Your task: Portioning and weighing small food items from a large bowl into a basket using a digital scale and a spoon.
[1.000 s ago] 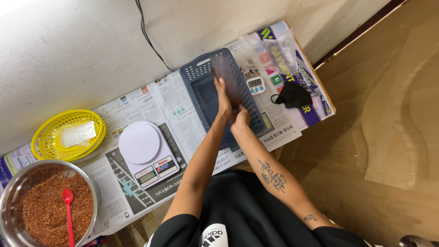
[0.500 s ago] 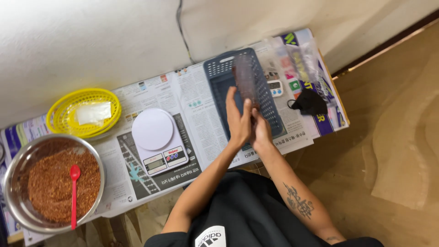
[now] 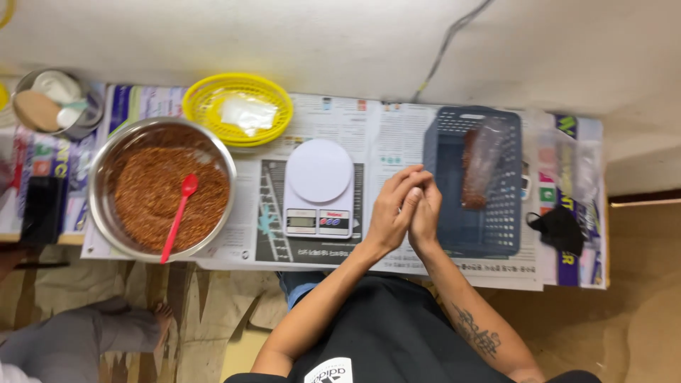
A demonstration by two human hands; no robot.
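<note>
Palms of left hand (image 3: 392,213) and right hand (image 3: 426,213) pressed together, hidden. Left of steel bowl (image 3: 106,206), small bowl (image 3: 53,106) cut off by edge; contents unclear.

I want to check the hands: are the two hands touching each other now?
Touching. The head view shows the left hand pressed against the right hand, fingers overlapping with no gap, between the white scale and the blue basket.

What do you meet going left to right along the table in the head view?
Small metal bowl → large metal bowl of red-brown grains with a red spoon → yellow basket → white kitchen scale → left hand pressed against right hand → dark blue basket → black face mask.
</note>
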